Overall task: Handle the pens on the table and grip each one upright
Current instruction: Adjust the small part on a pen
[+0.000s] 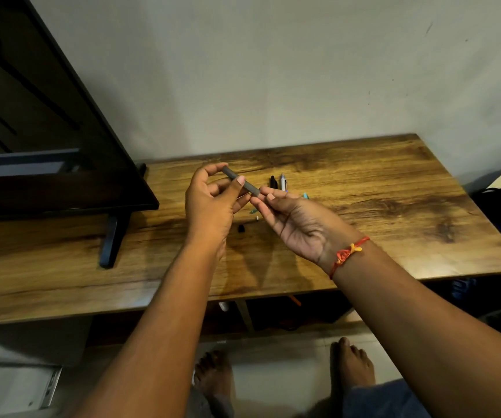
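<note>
Both arms reach out over the desk (393,206). The left hand (213,206) pinches the grey pen (246,184), thumb on top. The right hand (299,226), palm up, pinches its other end. The pen slants between them; spare pens (277,183) lie just beyond the right hand.

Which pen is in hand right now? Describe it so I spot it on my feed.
Find the long wooden table beside the black flat screen. Above its middle, the left hand and right hand pinch one matte dark grey pen between them. Unlike the black pen and white pen lying flat just beyond, it is lifted and slanted.
</note>
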